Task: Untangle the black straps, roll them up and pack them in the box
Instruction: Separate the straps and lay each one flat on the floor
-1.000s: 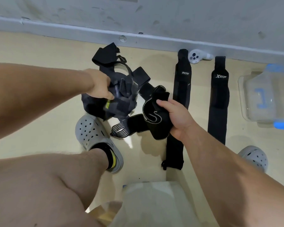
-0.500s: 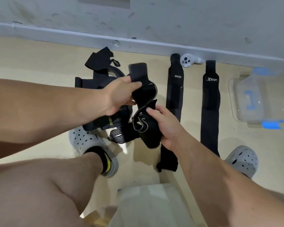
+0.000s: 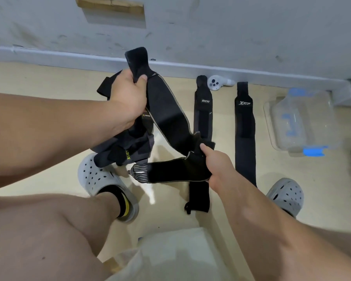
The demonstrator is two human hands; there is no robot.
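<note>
Clenched left grip on the upper end of a wide black strap, thumb pressed over the fabric, held high toward the wall. Under that wrist, over the floor, a tangled bundle of dark straps with a yellow-lettered tab, not yet pulled apart; hard to tell whether hanging or resting. From the raised end, flat and fairly taut, slanting down and right into the right grip, closed round the lower fold with forefinger laid along it, a striped tail poking out leftward beneath. Looks light, soft and limp; probably clings at hook-and-loop patches, so more likely to snag on neighbours than to slip. Best taken at a free end, drawn out clear of the bundle, then rolled from that end. Further right, flat on the floor and apart: a flattened strap, partly hidden behind the right grip, then an XTEP strap. Between their far ends, a white controller. Rightmost, near the wall, the clear box with blue latches, contents too blurred to judge.
</note>
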